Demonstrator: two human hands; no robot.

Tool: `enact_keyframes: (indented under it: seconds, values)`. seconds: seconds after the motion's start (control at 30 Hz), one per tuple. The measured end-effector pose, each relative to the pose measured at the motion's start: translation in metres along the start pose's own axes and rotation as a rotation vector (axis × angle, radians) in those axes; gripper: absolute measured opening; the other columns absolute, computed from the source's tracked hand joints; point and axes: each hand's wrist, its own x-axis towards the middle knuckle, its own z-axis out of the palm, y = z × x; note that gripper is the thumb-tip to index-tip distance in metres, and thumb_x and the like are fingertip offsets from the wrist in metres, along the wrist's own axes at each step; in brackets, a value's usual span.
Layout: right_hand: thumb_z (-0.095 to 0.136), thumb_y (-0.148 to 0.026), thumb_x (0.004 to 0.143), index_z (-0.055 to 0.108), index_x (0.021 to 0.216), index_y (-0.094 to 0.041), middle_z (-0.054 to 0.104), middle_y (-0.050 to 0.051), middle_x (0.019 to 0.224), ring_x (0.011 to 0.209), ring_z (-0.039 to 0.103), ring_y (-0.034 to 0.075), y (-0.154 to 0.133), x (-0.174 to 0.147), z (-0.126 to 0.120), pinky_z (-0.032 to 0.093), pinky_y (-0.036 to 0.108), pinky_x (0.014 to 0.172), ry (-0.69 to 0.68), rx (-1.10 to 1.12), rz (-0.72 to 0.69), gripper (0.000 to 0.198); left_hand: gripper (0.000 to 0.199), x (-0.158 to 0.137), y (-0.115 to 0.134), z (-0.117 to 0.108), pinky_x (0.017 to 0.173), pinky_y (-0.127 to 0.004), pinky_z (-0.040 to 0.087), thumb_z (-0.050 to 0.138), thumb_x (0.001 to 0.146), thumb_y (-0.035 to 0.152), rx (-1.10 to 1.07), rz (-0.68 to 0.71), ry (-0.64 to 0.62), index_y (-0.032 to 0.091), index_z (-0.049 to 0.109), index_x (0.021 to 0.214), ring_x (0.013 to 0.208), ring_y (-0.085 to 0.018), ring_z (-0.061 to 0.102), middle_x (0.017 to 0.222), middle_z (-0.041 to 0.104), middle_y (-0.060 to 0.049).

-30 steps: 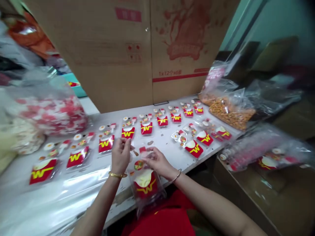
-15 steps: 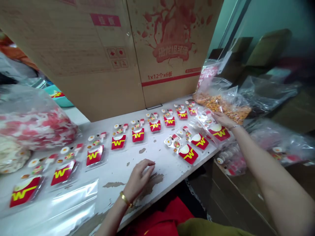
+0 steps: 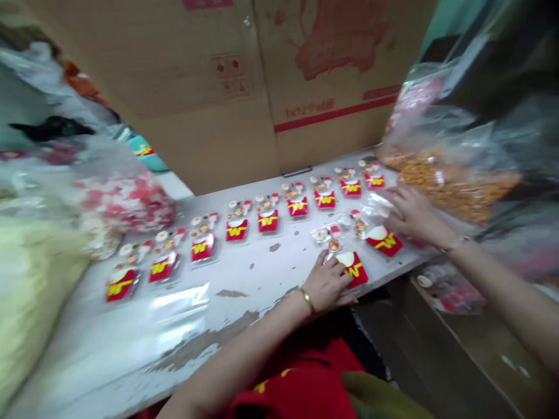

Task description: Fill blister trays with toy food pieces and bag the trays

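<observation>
My left hand (image 3: 327,284) lies over the nearest clear plastic packet, its fingers spread across the left edge of a red piece with a yellow W (image 3: 356,269). To the right, my right hand (image 3: 413,216) rests with fingers stretched on the packets at the table's right end. Between the hands sits another red W packet (image 3: 384,240) with small food-shaped pieces above it. Part of a further packet is hidden under my right hand. Behind them, a row of similar packets (image 3: 267,221) runs across the white table (image 3: 244,273).
A large cardboard box (image 3: 209,139) stands behind the row. Bags of red and white pieces (image 3: 126,201) and pale pieces (image 3: 30,291) are at left, orange pieces (image 3: 449,180) at right. Flat clear plastic (image 3: 179,308) lies in front. Lower right, another box (image 3: 463,343) stands beside the table.
My left hand has moved right from the bare tabletop onto the nearest packet. My right hand stays by the right-end packets, its fingers now spread wider. The view has shifted left.
</observation>
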Motion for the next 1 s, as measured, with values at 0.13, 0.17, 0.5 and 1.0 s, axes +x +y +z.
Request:
enact_keyframes:
  seconds: [0.13,0.17,0.5,1.0]
  values:
    - [0.064,-0.030,0.068,0.019,0.148,-0.027,0.020,0.005,0.154,0.140,0.015,0.032,-0.091,-0.018,0.039,0.013,0.057,0.112,-0.253,0.058,-0.556,0.091,0.037,-0.070,-0.010,-0.017,0.110,-0.049,0.017,0.053,0.083,0.055,-0.051,-0.068,-0.019,0.022,0.063,0.098,0.109,-0.023,0.050,0.109,0.062,-0.008]
    - [0.068,-0.035,0.065,0.017,0.148,-0.028,0.017,0.005,0.155,0.141,0.013,0.033,-0.111,-0.021,0.051,0.012,0.057,0.112,-0.290,0.107,-0.641,0.098,0.036,-0.090,-0.014,-0.024,0.110,-0.045,0.021,0.054,0.083,0.053,-0.090,-0.093,-0.010,0.023,0.062,0.102,0.111,-0.022,0.049,0.114,0.061,-0.008]
    - [0.058,-0.071,0.067,0.027,0.146,-0.018,0.053,0.016,0.129,0.118,0.047,0.034,-0.218,0.008,0.119,0.023,0.055,0.106,-0.420,0.138,-0.893,0.100,0.030,-0.287,-0.066,-0.070,0.082,-0.035,0.039,0.055,0.084,0.048,-0.020,-1.002,0.215,0.020,0.058,0.096,0.094,-0.021,0.054,0.099,0.061,-0.006]
    - [0.058,-0.059,0.074,0.023,0.146,-0.015,0.049,0.016,0.130,0.111,0.045,0.032,-0.268,-0.014,0.098,0.036,0.044,0.093,-0.373,0.152,-0.739,0.092,0.020,-0.278,-0.048,-0.034,0.073,-0.029,0.035,0.050,0.089,0.031,-0.333,-0.962,0.391,0.018,0.055,0.076,0.076,-0.014,0.052,0.077,0.057,0.000]
